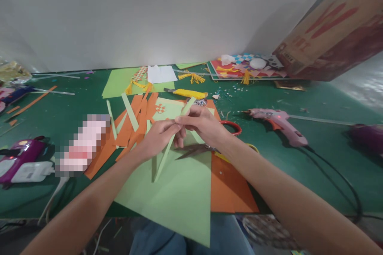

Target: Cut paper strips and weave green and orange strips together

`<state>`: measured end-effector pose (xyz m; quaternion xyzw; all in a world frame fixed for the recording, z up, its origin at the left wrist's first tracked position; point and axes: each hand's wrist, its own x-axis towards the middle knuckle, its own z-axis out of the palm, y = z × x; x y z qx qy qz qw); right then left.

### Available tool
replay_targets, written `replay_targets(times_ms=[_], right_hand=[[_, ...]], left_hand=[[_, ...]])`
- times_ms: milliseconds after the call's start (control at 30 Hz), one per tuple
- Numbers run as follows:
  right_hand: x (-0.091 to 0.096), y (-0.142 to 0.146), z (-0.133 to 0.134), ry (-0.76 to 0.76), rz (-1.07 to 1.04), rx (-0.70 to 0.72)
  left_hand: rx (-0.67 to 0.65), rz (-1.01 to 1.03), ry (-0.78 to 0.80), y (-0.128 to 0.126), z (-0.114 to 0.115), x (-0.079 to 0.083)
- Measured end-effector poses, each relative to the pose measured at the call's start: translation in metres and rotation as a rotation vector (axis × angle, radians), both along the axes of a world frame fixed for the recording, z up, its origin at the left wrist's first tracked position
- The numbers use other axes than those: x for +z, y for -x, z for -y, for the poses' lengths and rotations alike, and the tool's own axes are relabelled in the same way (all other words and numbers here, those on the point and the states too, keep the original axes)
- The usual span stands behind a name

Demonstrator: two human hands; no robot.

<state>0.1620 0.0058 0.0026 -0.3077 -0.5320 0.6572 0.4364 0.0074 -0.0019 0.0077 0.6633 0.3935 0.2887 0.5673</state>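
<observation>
Both hands meet over the middle of the green table (60,115). My left hand (158,136) and my right hand (201,122) each pinch the same long light green paper strip (167,152), which runs diagonally from upper right to lower left. A large light green sheet (176,195) lies under them, over an orange sheet (229,189). Scissors with red handles (206,148) lie just under my right wrist. A pile of orange and green strips (134,123) sits to the left of my hands.
A pink glue gun (279,125) with a black cord lies at the right. A yellow utility knife (187,93) lies behind the hands. A purple glue gun (20,157) is at the left. Woven paper crafts (245,65) and a tilted cardboard box (335,36) stand at the back right.
</observation>
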Motion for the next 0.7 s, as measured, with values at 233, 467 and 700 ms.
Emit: replay_targets(times_ms=[233, 467, 700], right_hand=[[0.0014, -0.0055, -0.0067, 0.043, 0.092, -0.092], [0.0009, -0.0073, -0.008, 0.018, 0.082, -0.137], [0.0015, -0.003, -0.0033, 0.047, 0.068, -0.006]], left_hand=[[-0.018, 0.011, 0.076, -0.0011, 0.0001, 0.0039], [-0.025, -0.027, 0.028, -0.0007, 0.0008, 0.003], [-0.01, 0.02, 0.037, -0.0007, -0.0008, 0.0015]])
